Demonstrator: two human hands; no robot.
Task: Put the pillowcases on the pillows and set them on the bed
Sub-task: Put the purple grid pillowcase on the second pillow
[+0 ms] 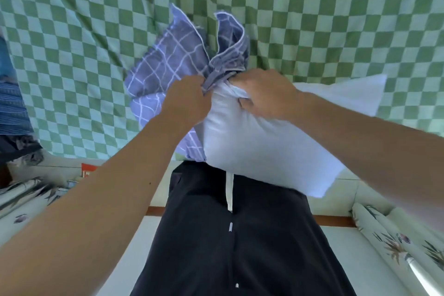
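Both forearms reach forward, left hand (186,101) and right hand (266,95) close together, fingers curled.

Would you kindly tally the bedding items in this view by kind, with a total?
White pillow: 1
Blue plaid pillowcase: 1
Green checked bedspread: 1
Striped blue fabric at the left edge, kind unclear: 1
Total: 4

The fingertips of the left hand (189,101) are buried in the gathered pillowcase (173,60), and those of the right hand (266,94) sink into the pillow (264,146). The pillow's near left corner lies under the pillowcase. The bed (336,19) is cut off by the top and side edges. The right forearm is blurred.
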